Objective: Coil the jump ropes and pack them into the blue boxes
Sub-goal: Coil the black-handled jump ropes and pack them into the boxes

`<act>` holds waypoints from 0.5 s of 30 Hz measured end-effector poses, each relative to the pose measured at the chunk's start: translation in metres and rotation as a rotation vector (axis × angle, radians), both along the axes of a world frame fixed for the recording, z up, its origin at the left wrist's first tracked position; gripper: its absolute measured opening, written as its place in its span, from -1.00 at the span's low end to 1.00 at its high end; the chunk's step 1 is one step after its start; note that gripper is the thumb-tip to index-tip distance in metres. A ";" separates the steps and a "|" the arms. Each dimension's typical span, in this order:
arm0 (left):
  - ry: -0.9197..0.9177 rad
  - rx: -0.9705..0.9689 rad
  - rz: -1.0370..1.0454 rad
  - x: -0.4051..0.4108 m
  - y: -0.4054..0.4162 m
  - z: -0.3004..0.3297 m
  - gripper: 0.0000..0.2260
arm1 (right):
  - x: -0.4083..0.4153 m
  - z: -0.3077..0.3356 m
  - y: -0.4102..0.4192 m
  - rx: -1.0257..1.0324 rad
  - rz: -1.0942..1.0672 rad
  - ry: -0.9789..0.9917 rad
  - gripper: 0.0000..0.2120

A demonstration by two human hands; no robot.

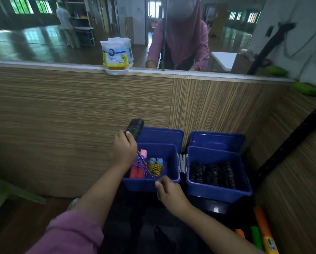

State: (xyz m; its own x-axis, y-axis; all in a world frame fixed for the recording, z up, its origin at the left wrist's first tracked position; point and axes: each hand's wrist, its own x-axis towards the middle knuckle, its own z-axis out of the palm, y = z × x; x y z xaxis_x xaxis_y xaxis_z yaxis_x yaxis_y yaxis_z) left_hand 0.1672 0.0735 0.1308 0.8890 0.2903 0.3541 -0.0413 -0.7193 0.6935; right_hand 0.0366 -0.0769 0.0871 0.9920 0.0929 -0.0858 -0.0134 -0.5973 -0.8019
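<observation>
Coiled ropes (211, 174) in both blue boxes (217, 193)

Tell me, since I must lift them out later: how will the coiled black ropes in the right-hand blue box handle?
The black ropes look wound into tight bundles, so each should probably lift as one fairly firm lump. They lie packed side by side in the right blue box, so neighbours may snag. Loose ends, if any, would likely flop.
</observation>
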 end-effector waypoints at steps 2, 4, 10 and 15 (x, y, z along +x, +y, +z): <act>0.040 0.131 -0.004 0.000 0.005 -0.006 -0.68 | -0.003 0.014 0.000 -0.101 0.091 -0.128 -0.83; 0.060 0.286 -0.088 -0.004 0.008 -0.015 -0.61 | -0.002 0.035 -0.005 -0.177 0.166 -0.241 -0.84; 0.070 0.670 -0.609 -0.026 0.013 -0.046 -0.19 | 0.036 0.077 -0.044 -0.242 0.167 -0.236 -0.89; -0.046 0.618 -0.945 -0.066 0.001 -0.040 -0.24 | 0.056 0.072 -0.074 -0.108 0.217 -0.145 -0.87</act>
State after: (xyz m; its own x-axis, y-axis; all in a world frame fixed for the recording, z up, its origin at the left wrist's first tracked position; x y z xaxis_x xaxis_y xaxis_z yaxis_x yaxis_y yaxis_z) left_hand 0.1016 0.0748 0.0906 0.6418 -0.7278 0.2416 -0.7668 -0.6052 0.2140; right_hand 0.0925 -0.1509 0.1588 0.9524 0.3027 0.0348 0.2347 -0.6557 -0.7176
